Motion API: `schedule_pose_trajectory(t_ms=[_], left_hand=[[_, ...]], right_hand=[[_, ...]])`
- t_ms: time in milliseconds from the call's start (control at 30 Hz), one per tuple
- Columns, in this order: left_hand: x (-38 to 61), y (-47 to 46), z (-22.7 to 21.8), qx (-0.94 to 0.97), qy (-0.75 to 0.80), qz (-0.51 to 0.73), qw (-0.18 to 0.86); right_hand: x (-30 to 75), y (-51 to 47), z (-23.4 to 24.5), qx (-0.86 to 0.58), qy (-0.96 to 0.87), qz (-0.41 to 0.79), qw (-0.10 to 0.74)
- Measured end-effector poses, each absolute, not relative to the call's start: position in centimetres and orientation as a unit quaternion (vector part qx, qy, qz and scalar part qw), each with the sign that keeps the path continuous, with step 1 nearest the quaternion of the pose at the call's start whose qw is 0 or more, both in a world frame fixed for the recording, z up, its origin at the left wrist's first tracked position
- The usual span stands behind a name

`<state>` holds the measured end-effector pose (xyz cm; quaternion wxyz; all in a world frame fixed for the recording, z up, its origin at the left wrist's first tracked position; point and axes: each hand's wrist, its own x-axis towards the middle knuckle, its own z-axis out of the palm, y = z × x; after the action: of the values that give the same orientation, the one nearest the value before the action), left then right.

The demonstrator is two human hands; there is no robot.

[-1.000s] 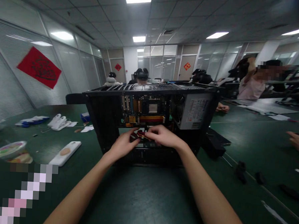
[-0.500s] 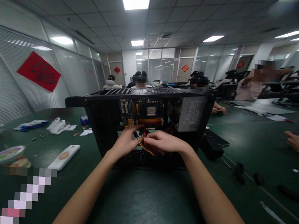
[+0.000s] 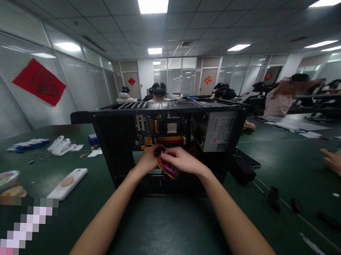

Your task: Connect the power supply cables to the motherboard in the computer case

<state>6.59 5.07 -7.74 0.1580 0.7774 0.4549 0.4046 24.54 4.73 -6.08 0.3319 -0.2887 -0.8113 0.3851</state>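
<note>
A black computer case point(image 3: 168, 107) stands open-sided on the green table in front of me. Inside it are a motherboard point(image 3: 172, 127) and, at the upper right, a power supply point(image 3: 219, 132) with a fan. At the lower middle of the case, my left hand point(image 3: 148, 156) is closed around the upper end of a bundle of coloured cables point(image 3: 168, 170). Close beside it, my right hand point(image 3: 183, 158) pinches the same bundle. Red, yellow, pink and black wires hang in a curve below the fingers. Whatever sits at the cable ends is hidden by my hands.
On the left lie a white phone point(image 3: 68, 183), a plastic food tub point(image 3: 2, 181) and white gloves point(image 3: 61, 145). A black box-like part point(image 3: 242, 171) and small black pieces point(image 3: 274, 199) are at the right. Another person's hand point(image 3: 337, 163) rests at the right edge.
Both hands have drawn closer together, the right shifting slightly left. More of the cable bundle shows below the fingers. The view has shifted a little.
</note>
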Motion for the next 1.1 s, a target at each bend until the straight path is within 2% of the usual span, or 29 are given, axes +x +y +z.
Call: schedule_pose_trajectory(t_ms=[333, 533, 733, 933, 1100], left_hand=[[6.7, 4.2, -7.3, 0.787, 0.46, 0.401, 0.095], [6.8, 4.2, -7.0, 0.759, 0.468, 0.439, 0.109], [6.8, 4.1, -7.0, 0.758, 0.471, 0.44, 0.1], [6.9, 4.2, -7.1, 0.727, 0.505, 0.459, 0.071], [6.8, 4.8, -7.5, 0.715, 0.485, 0.501, 0.05]], right_hand=[[22.8, 3.5, -5.9, -0.364, -0.819, 0.292, 0.334], [22.6, 3.3, -5.6, -0.348, -0.784, 0.332, 0.392], [22.5, 3.1, -6.0, -0.34, -0.804, 0.322, 0.367], [22.8, 2.5, -5.4, -0.334, -0.853, 0.246, 0.316], [23.3, 4.2, -6.5, -0.357, -0.851, 0.179, 0.342]])
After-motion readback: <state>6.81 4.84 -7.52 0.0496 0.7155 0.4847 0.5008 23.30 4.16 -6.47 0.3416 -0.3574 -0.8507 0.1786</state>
